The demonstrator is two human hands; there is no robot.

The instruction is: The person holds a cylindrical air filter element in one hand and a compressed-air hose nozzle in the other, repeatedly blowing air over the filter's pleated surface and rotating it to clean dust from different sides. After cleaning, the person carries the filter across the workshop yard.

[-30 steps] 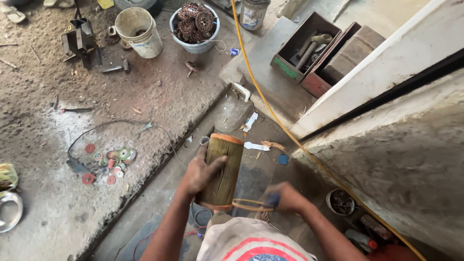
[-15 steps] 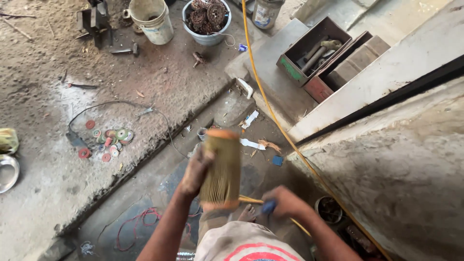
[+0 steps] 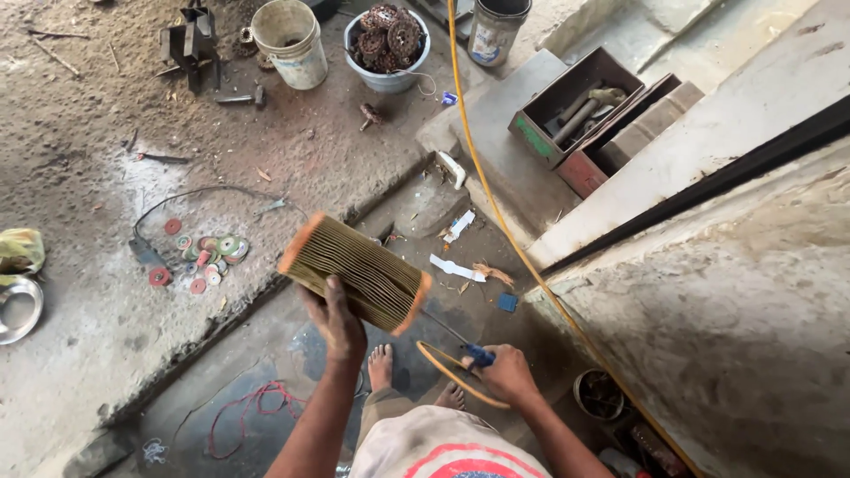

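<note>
My left hand (image 3: 335,316) grips a cylindrical pleated paper air filter (image 3: 354,272) with orange end caps, held tilted with its long axis running from upper left to lower right. My right hand (image 3: 507,372) holds a blue-handled air blow gun (image 3: 478,356) whose thin nozzle points toward the filter's lower right end. A yellow hose (image 3: 482,186) loops from the gun and runs up across the ground. My bare feet (image 3: 381,367) stand on dark wet concrete below the filter.
A cream bucket (image 3: 289,42) and a bowl of rusty gear parts (image 3: 387,44) sit at the top. An open wooden toolbox (image 3: 575,106) rests on a step. Coloured discs (image 3: 202,255) and a cable lie left. A concrete wall (image 3: 735,292) rises on the right.
The filter has swung from nearly upright to a tilted, sideways position in my left hand. My right hand with the blow gun stays low beside it.
</note>
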